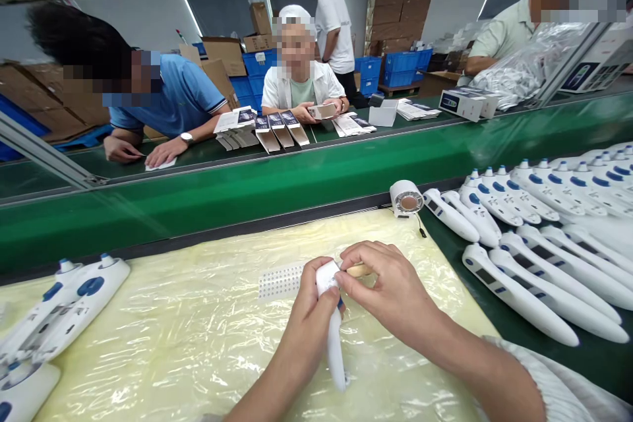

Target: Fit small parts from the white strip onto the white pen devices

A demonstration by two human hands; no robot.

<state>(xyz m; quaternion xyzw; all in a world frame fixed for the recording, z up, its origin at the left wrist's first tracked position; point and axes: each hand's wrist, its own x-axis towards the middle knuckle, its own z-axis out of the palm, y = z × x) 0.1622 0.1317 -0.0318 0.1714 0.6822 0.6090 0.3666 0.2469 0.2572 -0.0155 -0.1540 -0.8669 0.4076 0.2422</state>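
Note:
Above a plastic-covered yellow mat (163, 316), my left hand (314, 303) is wrapped round a white handheld device (335, 349), whose narrow end points down toward me. My right hand (383, 277) is closed at the device's head, its thumb and index finger pinched close to the top edge. A tan stick-like object (359, 270) shows between the right fingers; most of it is hidden. A bit of blue shows on the device beside the left fingers. Behind my left hand, a sheet of small round dots (279, 282) lies on the mat.
White devices (519, 293) stand in rows at the right, with a small round fan-like item (406, 199) near them. More devices (84, 303) lie at the left. Beyond the green barrier (198, 194), people handle small boxes (281, 130); blue crates (400, 67) stand behind.

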